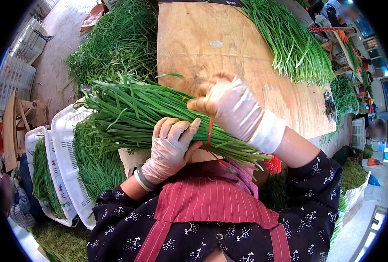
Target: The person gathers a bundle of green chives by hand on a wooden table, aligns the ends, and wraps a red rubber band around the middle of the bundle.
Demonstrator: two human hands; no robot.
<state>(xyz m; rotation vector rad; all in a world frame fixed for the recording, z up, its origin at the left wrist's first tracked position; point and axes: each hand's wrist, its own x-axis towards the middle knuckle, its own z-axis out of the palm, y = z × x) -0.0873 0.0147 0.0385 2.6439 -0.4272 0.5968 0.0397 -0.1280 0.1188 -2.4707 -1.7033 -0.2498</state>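
A thick bundle of garlic chives [146,109] lies slantwise in front of my chest, its leafy ends to the left and its pale stems to the lower right. My left hand [172,146], in a pale thin glove, is closed around its near side. A red tie [210,134] circles the stems just right of these fingers, with an end trailing below. Over the bundle's far side is my right hand [229,100], also gloved; its bent fingers are smeared by motion, so whether they hold anything is unclear.
A wooden board [202,48] bears another heap of chives [296,48] at the far right. Loose greens [119,43] pile up at the far left. White plastic crates [67,161] of chives stand at my left. Other people [333,13] are at the right edge.
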